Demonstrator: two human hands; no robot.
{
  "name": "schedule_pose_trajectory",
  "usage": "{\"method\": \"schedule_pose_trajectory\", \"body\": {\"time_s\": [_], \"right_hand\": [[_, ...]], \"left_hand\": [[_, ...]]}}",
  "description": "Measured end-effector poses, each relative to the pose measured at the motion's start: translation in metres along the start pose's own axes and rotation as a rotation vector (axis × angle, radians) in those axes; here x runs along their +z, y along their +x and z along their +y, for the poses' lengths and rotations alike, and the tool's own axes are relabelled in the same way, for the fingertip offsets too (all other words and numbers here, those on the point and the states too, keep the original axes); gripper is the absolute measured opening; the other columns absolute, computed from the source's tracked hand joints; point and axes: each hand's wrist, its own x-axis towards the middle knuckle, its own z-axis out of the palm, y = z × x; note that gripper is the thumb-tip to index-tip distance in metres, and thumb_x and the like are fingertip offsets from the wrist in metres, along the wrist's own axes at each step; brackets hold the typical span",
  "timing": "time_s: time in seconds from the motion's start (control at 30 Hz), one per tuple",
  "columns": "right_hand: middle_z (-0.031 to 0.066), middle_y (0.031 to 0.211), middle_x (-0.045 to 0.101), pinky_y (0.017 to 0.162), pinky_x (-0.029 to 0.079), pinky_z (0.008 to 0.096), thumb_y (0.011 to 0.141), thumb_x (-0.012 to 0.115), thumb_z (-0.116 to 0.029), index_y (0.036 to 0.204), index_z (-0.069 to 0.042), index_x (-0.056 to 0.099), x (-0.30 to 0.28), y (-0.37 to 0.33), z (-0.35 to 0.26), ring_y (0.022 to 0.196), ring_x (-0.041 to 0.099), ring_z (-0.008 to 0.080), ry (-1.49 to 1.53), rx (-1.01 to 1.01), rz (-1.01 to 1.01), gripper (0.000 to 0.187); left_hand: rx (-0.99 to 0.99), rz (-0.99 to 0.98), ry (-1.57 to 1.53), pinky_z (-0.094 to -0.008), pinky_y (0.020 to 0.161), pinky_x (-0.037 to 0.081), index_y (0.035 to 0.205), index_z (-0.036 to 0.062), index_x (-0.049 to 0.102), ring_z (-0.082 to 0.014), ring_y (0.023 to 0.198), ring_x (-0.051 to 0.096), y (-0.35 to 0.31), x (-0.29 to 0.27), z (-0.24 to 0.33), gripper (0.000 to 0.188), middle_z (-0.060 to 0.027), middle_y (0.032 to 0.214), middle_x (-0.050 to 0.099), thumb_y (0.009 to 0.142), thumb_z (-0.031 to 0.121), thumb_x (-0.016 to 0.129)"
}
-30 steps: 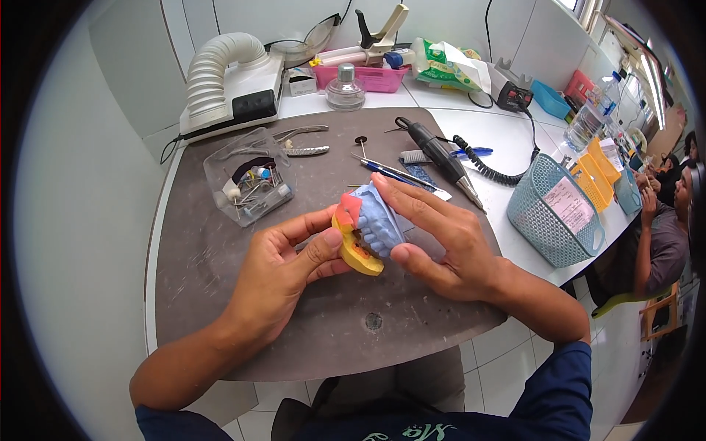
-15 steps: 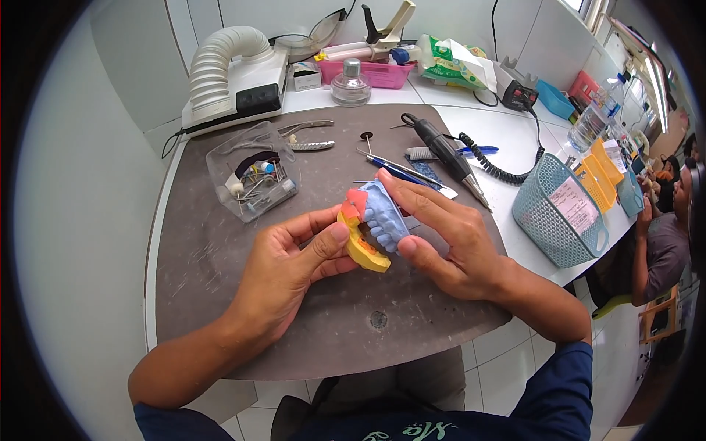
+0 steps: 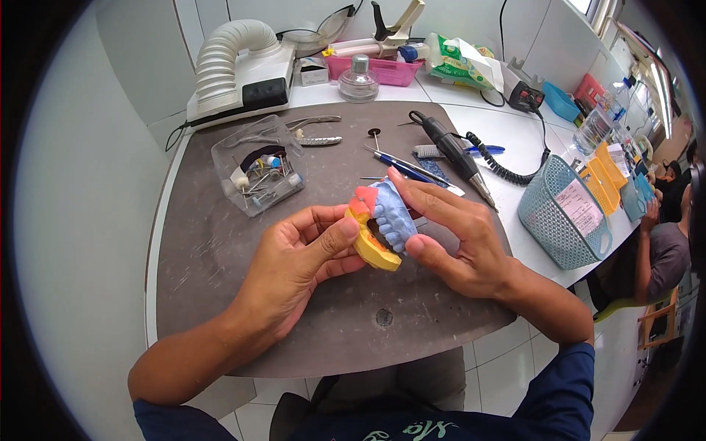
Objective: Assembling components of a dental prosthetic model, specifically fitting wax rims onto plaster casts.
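Above the middle of the brown work board, my left hand [image 3: 298, 246] is closed on a yellow dental model [image 3: 379, 257], thumb on top and fingers beneath. My right hand [image 3: 460, 239] grips a blue dental model [image 3: 393, 217] along its right side, fingers and thumb spread over its back. The blue teeth face the yellow arch, and a dark gap shows between the two models. A pink-red piece [image 3: 362, 200] joins or touches both at their upper left end. Part of the yellow model hides behind my left fingers.
A clear box of rotary burs [image 3: 257, 173] stands left on the board [image 3: 243, 294], pliers [image 3: 320, 140] behind it. A dark handpiece [image 3: 456, 158] and slim tools [image 3: 419, 170] lie beyond my right hand. A blue basket [image 3: 562, 213] stands right; another person [image 3: 662, 250] sits past it.
The whole view has shifted slightly. The two models are tilted a little differently, with the blue teeth turned more toward view. Both hands keep their hold.
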Motion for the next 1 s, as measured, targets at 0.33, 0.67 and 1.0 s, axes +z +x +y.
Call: {"method": "schedule_pose_trajectory", "body": {"time_s": [0.33,0.67,1.0], "right_hand": [[0.0256,0.137,0.057,0.103,0.047,0.0388,0.094,0.064,-0.021,0.145,0.001,0.047,-0.001,0.0,0.001,0.123,0.06,0.0356,-0.025,-0.029,-0.014,0.058],[0.0275,0.134,0.057,0.1,0.049,0.0406,0.095,0.063,-0.031,0.148,0.001,0.041,0.001,-0.001,0.003,0.119,0.062,0.0391,-0.057,-0.037,-0.042,0.066],[0.0252,0.143,0.052,0.106,0.047,0.0418,0.069,0.09,-0.035,0.146,0.003,0.043,0.003,0.0,-0.005,0.129,0.056,0.0378,-0.167,-0.063,-0.02,0.098]], "left_hand": [[-0.01,-0.01,0.011,-0.0315,0.093,0.056,0.125,-0.0039,0.056,-0.0155,0.104,0.065,-0.001,0.001,0.002,0.044,-0.0096,0.114,0.064,0.095,0.023,0.071],[0.008,-0.012,0.069,-0.028,0.09,0.056,0.121,0.0024,0.055,-0.012,0.103,0.065,-0.002,0.005,-0.002,0.041,-0.0065,0.113,0.064,0.094,0.027,0.072],[0.059,-0.018,0.05,-0.0309,0.094,0.058,0.121,-0.0052,0.053,-0.0161,0.105,0.065,-0.001,0.005,-0.004,0.041,-0.0112,0.117,0.057,0.092,0.016,0.073]]}}
